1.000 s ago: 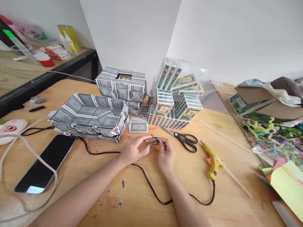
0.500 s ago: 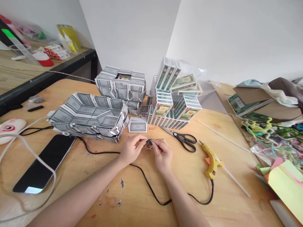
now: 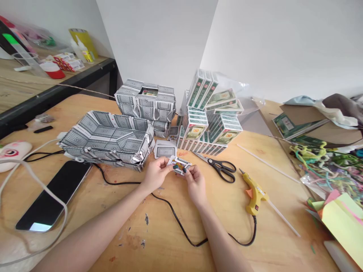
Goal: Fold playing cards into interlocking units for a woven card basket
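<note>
Both my hands hold one small playing card [image 3: 180, 164] face up above the wooden table [image 3: 159, 241], near its middle. My left hand [image 3: 155, 173] pinches the card's left edge and my right hand [image 3: 194, 180] pinches its right edge. Just behind the card a small stack of face-down cards [image 3: 165, 149] lies on the table. To the left stands a boat-shaped tray folded from cards [image 3: 107, 138], with a taller folded-card box [image 3: 146, 101] behind it. A pile of boxed card decks [image 3: 211, 119] rises behind my hands.
Black scissors [image 3: 222, 166] and a yellow glue gun [image 3: 255, 192] lie to the right, its black cord [image 3: 176, 217] running under my arms. A phone [image 3: 53, 194] and white cable [image 3: 34, 181] lie left. Pipe cleaners [image 3: 326, 160] and coloured paper [image 3: 344, 215] crowd the right edge.
The card has turned from edge-on to face up between my fingers, and both hands have lifted it a little towards the card stack.
</note>
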The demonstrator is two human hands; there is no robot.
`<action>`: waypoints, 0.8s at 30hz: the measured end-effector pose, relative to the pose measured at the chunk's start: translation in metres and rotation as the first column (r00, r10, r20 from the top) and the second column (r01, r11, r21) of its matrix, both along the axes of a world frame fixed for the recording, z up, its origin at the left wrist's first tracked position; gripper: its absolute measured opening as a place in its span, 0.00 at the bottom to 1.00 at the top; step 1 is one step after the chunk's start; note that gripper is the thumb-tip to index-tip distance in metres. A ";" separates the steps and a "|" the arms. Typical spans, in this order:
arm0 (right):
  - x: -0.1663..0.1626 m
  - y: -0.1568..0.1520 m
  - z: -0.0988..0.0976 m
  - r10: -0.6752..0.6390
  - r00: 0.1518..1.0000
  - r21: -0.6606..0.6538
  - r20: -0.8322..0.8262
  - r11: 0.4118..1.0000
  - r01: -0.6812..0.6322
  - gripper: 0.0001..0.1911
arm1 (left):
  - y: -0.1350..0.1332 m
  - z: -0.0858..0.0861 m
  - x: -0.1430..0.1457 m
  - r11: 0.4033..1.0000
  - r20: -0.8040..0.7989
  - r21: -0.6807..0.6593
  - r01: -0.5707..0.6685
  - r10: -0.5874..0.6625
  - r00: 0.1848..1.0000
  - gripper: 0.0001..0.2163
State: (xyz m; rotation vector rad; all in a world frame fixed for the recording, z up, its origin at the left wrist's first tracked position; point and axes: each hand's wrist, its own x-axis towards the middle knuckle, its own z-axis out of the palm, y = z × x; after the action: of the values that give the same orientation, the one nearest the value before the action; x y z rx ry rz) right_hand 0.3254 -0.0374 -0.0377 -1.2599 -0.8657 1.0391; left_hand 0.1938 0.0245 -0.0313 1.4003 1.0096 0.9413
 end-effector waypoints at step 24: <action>-0.014 -0.005 0.009 0.208 0.964 -0.105 -0.168 0.968 -0.227 0.15 | -0.006 0.000 0.004 0.994 -0.028 0.069 -0.087 0.090 0.996 0.11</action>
State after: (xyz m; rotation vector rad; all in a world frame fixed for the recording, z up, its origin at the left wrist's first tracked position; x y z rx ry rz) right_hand 0.3112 -0.0419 -0.0283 -1.1852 -0.8423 1.3673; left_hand 0.1980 0.0187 -0.0308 1.4391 1.0790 1.0300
